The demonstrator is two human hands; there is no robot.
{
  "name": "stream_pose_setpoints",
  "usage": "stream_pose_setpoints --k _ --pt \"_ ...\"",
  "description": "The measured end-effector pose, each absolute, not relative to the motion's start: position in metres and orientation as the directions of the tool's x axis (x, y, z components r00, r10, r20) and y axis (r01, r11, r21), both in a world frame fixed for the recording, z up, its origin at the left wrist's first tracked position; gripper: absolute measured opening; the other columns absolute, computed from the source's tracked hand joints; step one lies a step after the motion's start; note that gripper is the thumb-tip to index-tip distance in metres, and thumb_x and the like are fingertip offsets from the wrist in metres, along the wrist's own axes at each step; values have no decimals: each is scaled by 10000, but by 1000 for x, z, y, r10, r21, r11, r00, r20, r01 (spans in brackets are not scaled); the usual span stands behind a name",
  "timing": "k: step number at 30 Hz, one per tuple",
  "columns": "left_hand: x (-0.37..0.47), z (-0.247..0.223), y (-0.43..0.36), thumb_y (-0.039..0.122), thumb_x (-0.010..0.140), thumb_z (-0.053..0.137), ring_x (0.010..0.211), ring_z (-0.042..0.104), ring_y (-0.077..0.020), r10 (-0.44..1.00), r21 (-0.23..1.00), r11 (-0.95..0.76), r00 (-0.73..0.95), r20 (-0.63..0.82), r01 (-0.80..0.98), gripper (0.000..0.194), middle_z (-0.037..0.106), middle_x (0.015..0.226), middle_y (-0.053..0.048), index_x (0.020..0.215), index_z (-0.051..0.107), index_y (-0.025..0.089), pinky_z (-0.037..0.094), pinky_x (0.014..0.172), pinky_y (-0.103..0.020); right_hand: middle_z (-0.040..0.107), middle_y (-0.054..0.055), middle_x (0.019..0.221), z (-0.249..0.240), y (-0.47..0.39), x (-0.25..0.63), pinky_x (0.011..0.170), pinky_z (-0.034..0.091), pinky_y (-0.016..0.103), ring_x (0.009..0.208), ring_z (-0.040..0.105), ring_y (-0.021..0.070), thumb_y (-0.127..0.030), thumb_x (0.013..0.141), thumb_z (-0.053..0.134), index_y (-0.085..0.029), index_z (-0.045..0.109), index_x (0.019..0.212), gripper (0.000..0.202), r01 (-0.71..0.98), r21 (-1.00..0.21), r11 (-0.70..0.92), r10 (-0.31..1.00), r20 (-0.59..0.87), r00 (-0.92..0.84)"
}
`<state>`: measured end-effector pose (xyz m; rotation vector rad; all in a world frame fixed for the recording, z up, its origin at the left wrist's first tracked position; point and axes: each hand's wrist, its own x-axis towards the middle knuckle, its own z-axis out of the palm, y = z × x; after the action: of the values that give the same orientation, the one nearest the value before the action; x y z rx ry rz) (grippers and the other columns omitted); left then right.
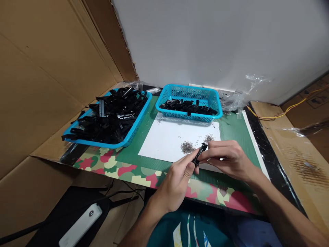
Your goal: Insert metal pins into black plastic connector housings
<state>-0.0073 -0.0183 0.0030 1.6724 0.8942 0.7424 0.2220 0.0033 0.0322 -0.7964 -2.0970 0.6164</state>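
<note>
My left hand (180, 176) is closed around a slim black plastic part (200, 154), holding it tilted above the front of the white sheet. Close against that part's right side is my right hand (226, 156), its fingertips pinched together; whatever sits between them is hidden. Just beyond the hands, a pile of tiny metal pieces, possibly springs (187, 147), lies on the white sheet (159, 144). A second small heap of metal pieces (209, 138) is partly behind my right hand.
A blue tray (137, 128) heaped with black plastic parts (113, 116) stands at the left. At the back, a blue perforated basket (190, 116) holds more. Clear plastic wrap (235, 101) lies by a power socket (226, 93). Cardboard walls (51, 61) flank the table; a yellow cable (288, 109) runs right.
</note>
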Motion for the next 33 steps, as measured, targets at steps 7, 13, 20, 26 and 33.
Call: stream_pose_setpoints --k 7,13,20,26,33 --pt "1 5 -19 385 1046 603 1051 608 -212 898 855 -328 414 150 401 377 595 1190 -73 1409 577 287 492 906 -307 701 29 738 17 0 236 536 414 242 611 618 123 -150 1018 643 -176 798 969 165 390 -649 653 743 451 -494" --pt "5 -5 -17 338 1014 658 643 474 -138 930 815 -322 319 180 481 140 388 709 53 1109 672 236 386 638 -257 658 12 761 20 -1 236 601 434 250 651 590 127 -201 993 693 -183 792 1015 103 492 -669 557 813 317 -489" --pt "8 -6 -17 229 969 705 637 532 -140 907 735 -405 339 250 544 77 513 695 48 1045 695 224 413 637 -264 674 96 1122 21 2 237 849 557 347 991 686 205 -165 1082 479 -261 733 1293 344 545 -645 535 839 329 -434" --pt "9 -11 -18 179 954 718 794 672 -179 873 684 -484 346 343 545 99 704 854 -7 1040 688 217 492 721 -287 771 89 1113 17 -2 221 853 624 366 1001 756 226 -208 1017 639 -238 802 1082 178 430 -772 467 879 457 -133" --pt "12 -10 -20 169 956 717 859 734 -226 813 577 -581 374 446 574 118 758 894 -35 1064 682 201 511 768 -357 789 24 778 12 -8 203 644 609 255 697 771 178 -293 898 802 -183 766 928 120 203 -963 179 984 171 -56"
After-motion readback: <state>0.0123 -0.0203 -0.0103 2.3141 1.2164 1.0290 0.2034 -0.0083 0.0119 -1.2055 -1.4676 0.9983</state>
